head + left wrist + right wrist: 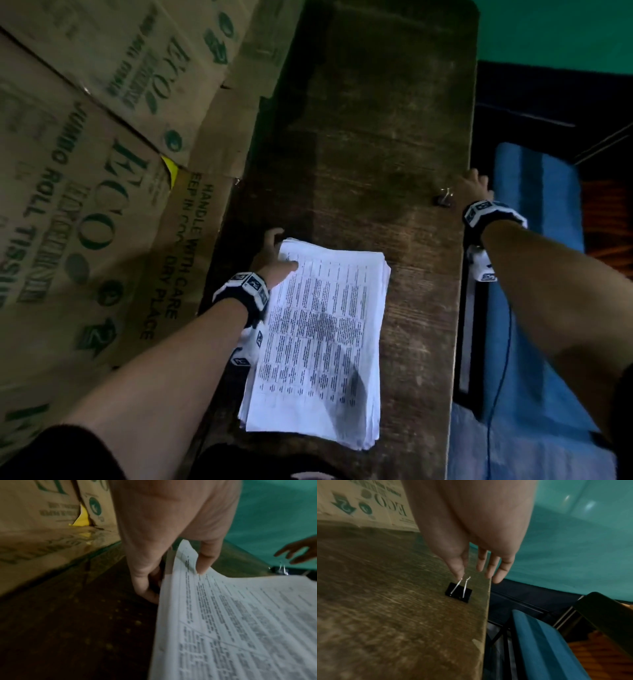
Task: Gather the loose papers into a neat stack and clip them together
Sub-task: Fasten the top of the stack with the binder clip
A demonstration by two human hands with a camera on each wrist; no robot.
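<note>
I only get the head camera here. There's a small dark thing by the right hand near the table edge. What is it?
Observer: A black binder clip with silver wire handles standing up.
Operator: Is the right hand holding it?
Observer: Not gripped. The right hand has straight fingers, and the thumb tip is at one handle.
Operator: And the left hand on the papers?
Observer: The left hand pinches the paper stack at its far corner, thumb on top, fingers under, bending that corner up off the table.
</note>
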